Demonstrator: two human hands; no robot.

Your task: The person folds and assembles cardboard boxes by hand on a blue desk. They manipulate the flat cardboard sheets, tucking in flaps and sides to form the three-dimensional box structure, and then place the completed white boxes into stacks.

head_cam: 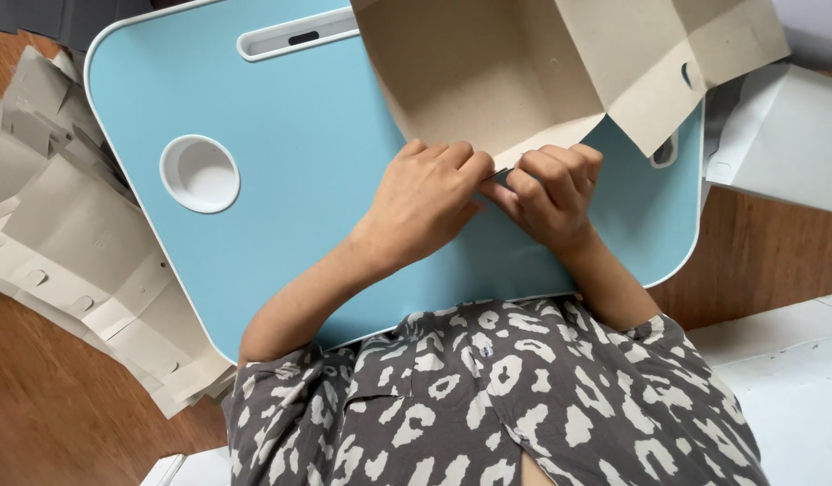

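Observation:
A half-folded grey-brown cardboard box [488, 72] lies on a light blue lap table [281, 207], its flaps spread toward the upper right. My left hand [425, 202] and my right hand [551, 193] meet at the box's near edge. Both pinch that folded edge between fingers and thumbs, knuckles almost touching. The fingertips are hidden under the fold.
The table has a round white cup recess [200, 173] at left and a slot [294, 38] at the top. A pile of flat unfolded cardboard blanks [65, 243] lies on the wooden floor [47, 414] to the left. White sheets [785, 135] lie at right.

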